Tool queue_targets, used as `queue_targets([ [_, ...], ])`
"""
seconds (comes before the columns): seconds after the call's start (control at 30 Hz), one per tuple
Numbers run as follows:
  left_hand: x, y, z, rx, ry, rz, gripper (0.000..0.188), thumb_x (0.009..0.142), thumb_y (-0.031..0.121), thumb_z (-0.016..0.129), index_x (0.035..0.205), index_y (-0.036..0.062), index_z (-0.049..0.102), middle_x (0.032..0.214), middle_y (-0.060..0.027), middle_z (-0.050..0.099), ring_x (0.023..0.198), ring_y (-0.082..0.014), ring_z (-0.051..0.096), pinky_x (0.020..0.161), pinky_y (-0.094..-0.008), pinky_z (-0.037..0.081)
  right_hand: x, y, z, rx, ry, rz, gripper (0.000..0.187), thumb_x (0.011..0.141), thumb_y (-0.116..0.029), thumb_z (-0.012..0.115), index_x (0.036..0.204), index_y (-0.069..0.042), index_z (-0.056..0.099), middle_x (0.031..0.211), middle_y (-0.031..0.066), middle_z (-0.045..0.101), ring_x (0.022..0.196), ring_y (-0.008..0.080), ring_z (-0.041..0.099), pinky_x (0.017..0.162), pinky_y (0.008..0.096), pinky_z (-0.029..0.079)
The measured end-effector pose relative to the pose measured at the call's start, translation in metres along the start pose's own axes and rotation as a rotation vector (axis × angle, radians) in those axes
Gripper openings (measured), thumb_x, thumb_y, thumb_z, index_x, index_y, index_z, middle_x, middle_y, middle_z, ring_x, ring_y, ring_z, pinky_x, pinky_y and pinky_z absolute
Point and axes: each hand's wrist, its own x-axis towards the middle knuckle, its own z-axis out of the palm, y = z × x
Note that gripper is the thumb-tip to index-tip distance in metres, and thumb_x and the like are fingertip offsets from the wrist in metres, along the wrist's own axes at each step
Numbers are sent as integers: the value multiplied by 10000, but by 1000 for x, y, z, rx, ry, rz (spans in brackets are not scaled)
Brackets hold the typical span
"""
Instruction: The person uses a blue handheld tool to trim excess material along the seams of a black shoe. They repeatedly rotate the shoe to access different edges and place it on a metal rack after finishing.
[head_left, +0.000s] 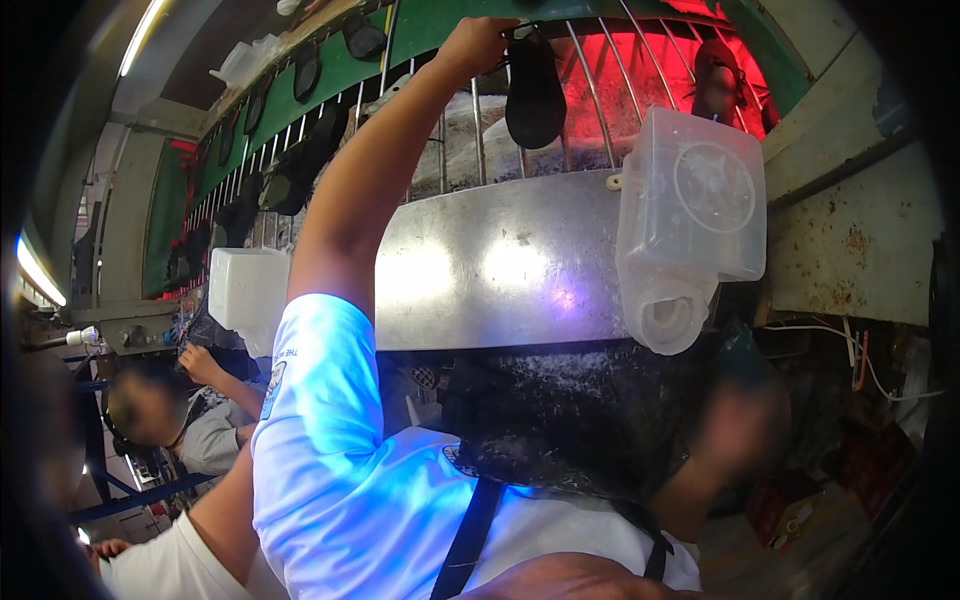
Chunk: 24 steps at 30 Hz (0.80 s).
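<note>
My left arm stretches up and across to the far side of the rods. At its end my left hand [482, 45] is closed, fingers pinched at the top end of a black shoe sole [533, 95]. The sole-shaped piece hangs down over the metal rods [598, 100]; its upper end is partly covered by my fingers. At the lower right, beside my dark, white-smudged apron [560, 425], my right hand [738, 430] is blurred. Its fingers cannot be made out, nor whether it holds anything. Another dark shoe [716, 80] rests on the rods in red light.
A shiny metal ledge [480, 265] fronts the rods. Translucent plastic containers stand at its right [690, 190] and left [248, 290]. Several dark shoe pieces [290, 180] lie along the rods toward the left. A co-worker [215, 430] is at the lower left; a rusty panel [855, 245] borders the right.
</note>
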Motion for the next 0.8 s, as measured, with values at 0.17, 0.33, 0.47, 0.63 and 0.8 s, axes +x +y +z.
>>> queue_targets([
  [0.17,8,-10,6,-27,-39,-44,284,821,195,601,1081,146,704,881,-165,696,822,-342,683,745,-424,545,8,-4,8,230,-69,-1,468,924,-340,541,886,124,594,608,103,527,463,121,447,395,223,343],
  [0.33,11,4,10,-48,-73,-262,232,812,241,580,921,103,732,912,-176,693,866,-395,657,807,-458,535,7,-5,4,231,-85,-14,450,923,-317,545,919,131,589,635,116,541,470,124,455,397,227,353],
  [0.47,21,-3,18,144,-110,-64,244,822,239,550,876,87,734,933,-186,690,884,-402,655,823,-468,530,5,-4,4,221,-68,-21,457,924,-313,546,950,141,587,657,130,553,475,125,461,399,228,357],
  [0.63,22,-11,28,75,-68,-19,231,835,257,578,937,97,711,925,-178,687,893,-400,647,797,-462,527,-3,0,1,20,19,-45,475,922,-322,560,972,149,589,686,146,568,486,126,472,402,226,369],
  [0.8,17,-5,25,-59,-26,-22,229,830,239,586,975,118,716,926,-176,689,900,-380,653,794,-446,526,-7,2,-5,36,12,19,490,915,-326,579,999,157,584,741,173,593,498,129,485,401,225,376],
])
